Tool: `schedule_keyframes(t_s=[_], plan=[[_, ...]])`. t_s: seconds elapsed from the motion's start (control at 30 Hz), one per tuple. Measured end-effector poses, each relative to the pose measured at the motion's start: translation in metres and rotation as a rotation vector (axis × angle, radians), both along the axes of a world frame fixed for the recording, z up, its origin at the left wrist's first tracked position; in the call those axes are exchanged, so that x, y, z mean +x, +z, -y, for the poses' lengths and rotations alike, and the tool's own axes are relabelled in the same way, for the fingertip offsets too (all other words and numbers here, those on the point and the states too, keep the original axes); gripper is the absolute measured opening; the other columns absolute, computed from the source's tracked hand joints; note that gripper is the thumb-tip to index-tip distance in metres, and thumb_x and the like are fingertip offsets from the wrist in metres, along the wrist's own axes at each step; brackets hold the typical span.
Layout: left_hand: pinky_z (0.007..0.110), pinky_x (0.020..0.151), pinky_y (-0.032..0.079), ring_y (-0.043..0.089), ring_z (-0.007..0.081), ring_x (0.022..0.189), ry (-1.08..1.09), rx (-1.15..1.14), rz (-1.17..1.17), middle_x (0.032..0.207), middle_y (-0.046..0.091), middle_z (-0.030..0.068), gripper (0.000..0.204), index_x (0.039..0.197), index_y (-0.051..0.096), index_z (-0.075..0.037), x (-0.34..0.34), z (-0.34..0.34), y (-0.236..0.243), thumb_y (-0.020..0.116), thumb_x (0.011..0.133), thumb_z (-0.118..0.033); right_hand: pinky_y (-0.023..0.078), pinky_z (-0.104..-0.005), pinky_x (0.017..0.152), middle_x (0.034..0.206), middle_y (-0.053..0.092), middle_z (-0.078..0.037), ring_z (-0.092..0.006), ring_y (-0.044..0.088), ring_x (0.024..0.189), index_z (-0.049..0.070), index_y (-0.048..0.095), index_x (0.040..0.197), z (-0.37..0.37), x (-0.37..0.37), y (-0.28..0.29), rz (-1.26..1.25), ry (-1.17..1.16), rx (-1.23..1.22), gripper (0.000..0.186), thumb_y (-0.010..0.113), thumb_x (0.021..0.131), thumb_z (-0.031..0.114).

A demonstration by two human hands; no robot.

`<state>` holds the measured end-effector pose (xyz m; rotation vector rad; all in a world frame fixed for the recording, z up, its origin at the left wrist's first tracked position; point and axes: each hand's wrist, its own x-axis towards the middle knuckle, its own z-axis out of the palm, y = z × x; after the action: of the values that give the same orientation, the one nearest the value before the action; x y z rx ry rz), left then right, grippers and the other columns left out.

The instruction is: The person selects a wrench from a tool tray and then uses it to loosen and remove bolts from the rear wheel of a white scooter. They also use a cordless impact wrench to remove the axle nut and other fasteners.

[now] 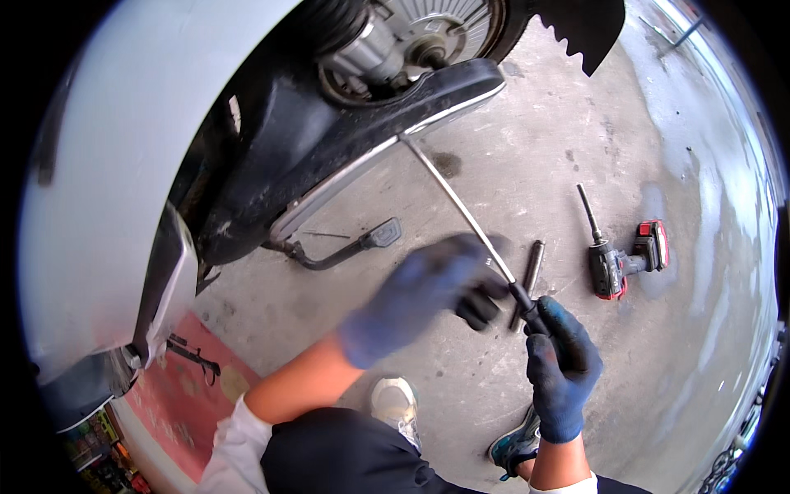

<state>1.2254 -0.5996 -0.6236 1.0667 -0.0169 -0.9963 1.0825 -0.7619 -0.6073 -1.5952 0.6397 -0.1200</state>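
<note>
In a dark-fingered blue work glove, my right hand is closed round the black handle of a long screwdriver. Its thin metal shaft slants up and left to the silver lower edge of a black cover on a scooter, where the tip meets that edge. My left hand, gloved in blue too, is beside the shaft and smeared by motion. Whether its fingers touch the shaft cannot be made out.
A cordless impact wrench with a long socket bit lies on the concrete floor at right. A metal bar lies behind the screwdriver. The scooter's side stand juts out below the cover. A wheel is at the top; white bodywork fills the left.
</note>
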Motion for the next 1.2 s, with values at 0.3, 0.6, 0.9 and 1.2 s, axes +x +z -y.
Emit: schedule_keyframes(t_s=[0.3,0.6,0.9,1.2], plan=[[0.035,0.071,0.056,0.066,0.0218,0.079,0.861,0.097,-0.043,0.095,0.069,0.0133,0.056,0.117,0.061,0.001,0.007,-0.096,0.004,0.040,0.100,-0.048,0.052,-0.0286,0.082,0.101,0.068,-0.013,-0.0165,0.065,0.088,-0.007,0.064,0.115,-0.013,-0.005,-0.026,0.056,0.034,-0.128,0.030,0.061,0.086,-0.004],[0.029,0.058,0.043,0.055,0.0143,0.065,0.900,0.062,-0.044,0.081,0.063,0.0048,0.048,0.108,0.063,0.001,0.007,-0.079,0.004,0.041,0.099,-0.041,0.050,-0.0242,0.067,0.084,0.071,-0.011,-0.0131,0.065,0.074,-0.005,0.070,0.105,0.043,0.050,0.079,0.091,0.122,-0.279,0.028,0.066,0.078,-0.006],[0.032,0.067,0.049,0.060,0.0192,0.074,0.837,-0.008,-0.022,0.090,0.065,0.0101,0.044,0.110,0.062,0.001,0.005,-0.087,-0.008,0.040,0.100,-0.035,0.057,-0.0277,0.077,0.094,0.072,-0.015,-0.0181,0.070,0.082,-0.001,0.069,0.107,0.072,0.145,0.186,0.081,0.737,-0.852,0.021,0.064,0.087,-0.001],[0.035,0.073,0.055,0.066,0.0223,0.081,0.812,0.065,-0.025,0.095,0.067,0.0136,0.044,0.114,0.060,0.000,0.009,-0.088,-0.001,0.043,0.100,-0.038,0.042,-0.0187,0.049,0.083,0.069,-0.005,-0.0045,0.054,0.057,-0.001,0.068,0.109,0.146,0.111,0.097,-0.037,0.451,-0.271,0.027,0.066,0.087,0.013]])
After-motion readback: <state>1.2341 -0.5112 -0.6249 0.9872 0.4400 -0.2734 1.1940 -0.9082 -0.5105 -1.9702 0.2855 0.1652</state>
